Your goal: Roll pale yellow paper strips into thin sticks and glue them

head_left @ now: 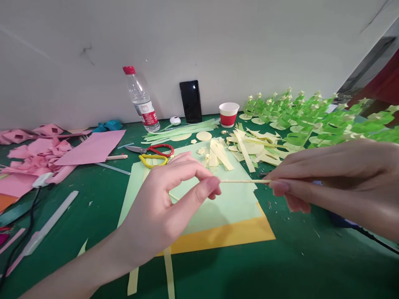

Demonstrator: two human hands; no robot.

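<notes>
A narrow pale yellow paper strip, seen nearly edge-on, stretches level between my two hands. My left hand pinches one end between thumb and fingertips, and a thin tail of it shows below the palm. On the other side, my right hand holds the strip between thumb and index finger. Both hands are above light green paper sheets that lie on an orange-yellow sheet. Several cut yellow strips rest on the green paper. Scissors with red and yellow handles lie behind my left hand.
Along the wall stand a water bottle, a phone and a paper cup. Yellow scraps and many green paper plants with stars fill the back right. Pink paper pieces and a glue stick lie left.
</notes>
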